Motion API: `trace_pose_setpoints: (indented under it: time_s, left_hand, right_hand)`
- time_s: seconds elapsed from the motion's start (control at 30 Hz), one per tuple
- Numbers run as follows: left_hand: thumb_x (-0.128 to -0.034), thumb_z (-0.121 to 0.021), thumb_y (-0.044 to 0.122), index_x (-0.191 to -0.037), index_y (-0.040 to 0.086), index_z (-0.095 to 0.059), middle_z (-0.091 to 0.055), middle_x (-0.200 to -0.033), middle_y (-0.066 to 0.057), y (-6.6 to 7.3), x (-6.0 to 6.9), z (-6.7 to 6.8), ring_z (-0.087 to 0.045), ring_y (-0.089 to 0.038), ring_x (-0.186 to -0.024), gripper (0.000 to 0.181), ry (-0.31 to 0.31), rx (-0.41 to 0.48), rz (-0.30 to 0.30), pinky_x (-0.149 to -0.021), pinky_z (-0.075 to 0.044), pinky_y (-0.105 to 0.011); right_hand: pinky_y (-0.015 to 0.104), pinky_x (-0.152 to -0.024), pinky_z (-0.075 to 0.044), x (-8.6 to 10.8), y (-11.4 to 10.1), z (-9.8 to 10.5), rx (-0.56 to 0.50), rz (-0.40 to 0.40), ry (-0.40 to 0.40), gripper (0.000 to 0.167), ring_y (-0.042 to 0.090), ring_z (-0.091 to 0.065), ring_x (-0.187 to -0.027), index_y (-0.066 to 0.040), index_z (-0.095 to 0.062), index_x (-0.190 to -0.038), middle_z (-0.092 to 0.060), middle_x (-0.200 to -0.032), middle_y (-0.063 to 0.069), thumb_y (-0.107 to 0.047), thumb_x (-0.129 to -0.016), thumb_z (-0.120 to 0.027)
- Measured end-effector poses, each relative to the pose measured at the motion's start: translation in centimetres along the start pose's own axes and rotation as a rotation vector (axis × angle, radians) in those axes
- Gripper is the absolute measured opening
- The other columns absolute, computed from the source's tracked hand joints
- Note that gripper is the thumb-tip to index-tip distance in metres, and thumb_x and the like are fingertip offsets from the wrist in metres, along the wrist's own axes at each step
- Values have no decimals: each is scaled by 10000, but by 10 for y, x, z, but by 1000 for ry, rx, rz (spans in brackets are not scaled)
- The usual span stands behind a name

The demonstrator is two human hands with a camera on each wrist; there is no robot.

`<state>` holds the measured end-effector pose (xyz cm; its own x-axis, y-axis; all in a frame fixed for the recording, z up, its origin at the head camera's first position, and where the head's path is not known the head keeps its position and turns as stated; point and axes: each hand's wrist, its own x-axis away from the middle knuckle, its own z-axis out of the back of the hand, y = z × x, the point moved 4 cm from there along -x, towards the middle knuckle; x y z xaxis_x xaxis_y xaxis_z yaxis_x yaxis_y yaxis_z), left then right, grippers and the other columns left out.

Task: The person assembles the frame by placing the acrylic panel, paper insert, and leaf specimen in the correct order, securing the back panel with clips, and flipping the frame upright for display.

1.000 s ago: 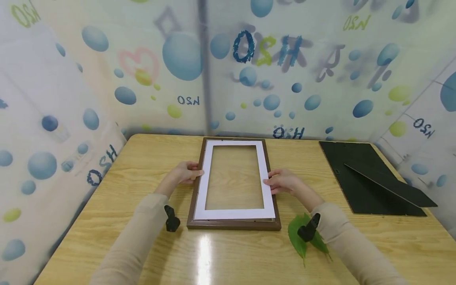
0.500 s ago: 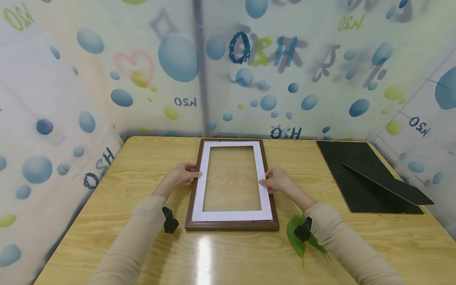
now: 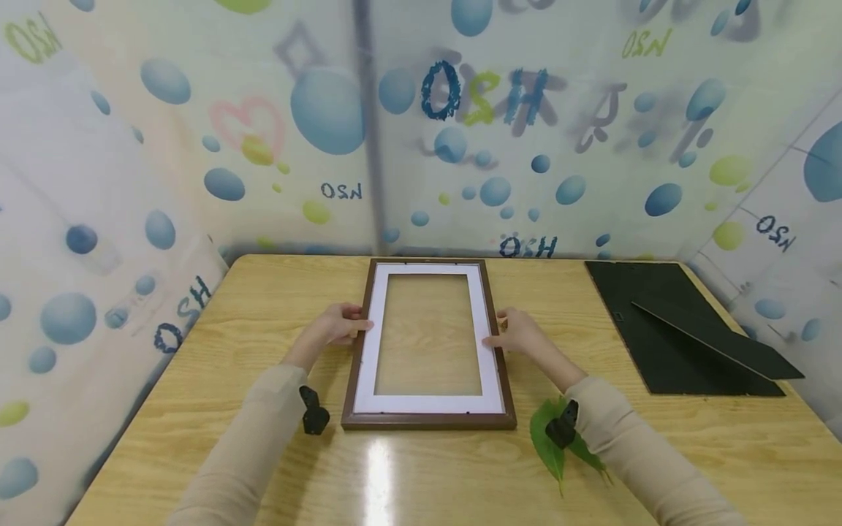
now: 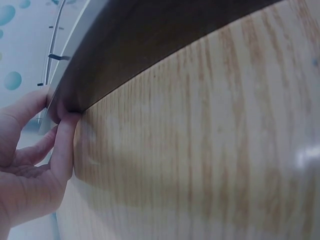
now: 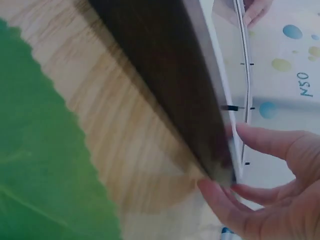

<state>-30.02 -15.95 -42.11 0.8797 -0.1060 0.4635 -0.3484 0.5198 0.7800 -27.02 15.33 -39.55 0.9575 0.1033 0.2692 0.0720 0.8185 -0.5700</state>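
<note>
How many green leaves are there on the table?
2. One leaf lies to the near right of the brown picture frame; the other leaf is just right of it. The black wrist camera partly covers them, and more could hide beneath the right sleeve.

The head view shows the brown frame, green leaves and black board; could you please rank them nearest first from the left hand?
1. Brown frame: touching the left hand.
2. Green leaves: to the front right.
3. Black board: farthest right.
</note>
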Motion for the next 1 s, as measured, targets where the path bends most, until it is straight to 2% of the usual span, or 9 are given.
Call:
trace_pose_setpoints:
  time_s: [0.1,0.3,0.4,0.5,0.67,0.87,1.0]
  left_hand:
    - [-882,-604,208,-1392,5,-310,-374,-1385,-191,0,0,0,-486,-269,-1157,623,2,-3,-5,-910,-501,-351]
    - [-874,-615,200,-1382,11,-327,-388,-1377,-179,2,-2,-1,-493,-225,-1111,613,7,-5,3,-892,-509,-336]
    - [-877,-608,188,-1383,4,-322,-384,-1379,-184,2,-2,-2,-495,-223,-1104,609,8,-4,8,-873,-516,-325]
    - [-876,-602,170,-1382,-8,-316,-378,-1380,-193,1,-2,-1,-501,-223,-1083,608,14,-4,7,-841,-524,-306]
    - [-877,-600,167,-1379,-3,-319,-378,-1368,-192,-1,-2,0,-506,-224,-1062,600,16,-11,8,-812,-527,-291]
    - [-879,-595,179,-1381,-4,-313,-373,-1362,-197,0,-3,-1,-505,-205,-1007,604,9,-12,-4,-784,-524,-270]
    - [-878,-597,189,-1384,-5,-308,-372,-1363,-196,-2,-5,-1,-503,-201,-1005,614,5,-22,-6,-789,-523,-268]
  right_hand:
    - [359,-798,-542,-3,3,-4,-36,-21,-37,678,356,-568,-1054,99,-352,-1327,-501,-1243,291,-180,-810,-691]
    - [351,-791,-544,-5,8,-6,-57,-24,-53,664,356,-551,-1069,115,-350,-1315,-502,-1228,291,-177,-819,-682]
    - [340,-793,-547,-5,12,-5,-107,-4,-105,675,355,-556,-1065,126,-335,-1320,-486,-1238,302,-195,-829,-668]
    - [332,-778,-550,-2,17,1,-177,39,-190,649,311,-589,-1009,137,-352,-1309,-498,-1220,299,-218,-850,-642]
    - [335,-783,-547,12,36,20,-227,94,-315,578,203,-615,-931,117,-403,-1292,-565,-1155,237,-251,-887,-587]
    - [368,-854,-526,31,64,44,-196,89,-357,583,230,-602,-1012,91,-408,-1303,-551,-1198,226,-293,-896,-573]
    - [357,-815,-530,43,78,48,-175,77,-382,566,215,-601,-975,79,-463,-1267,-574,-1178,210,-306,-876,-603]
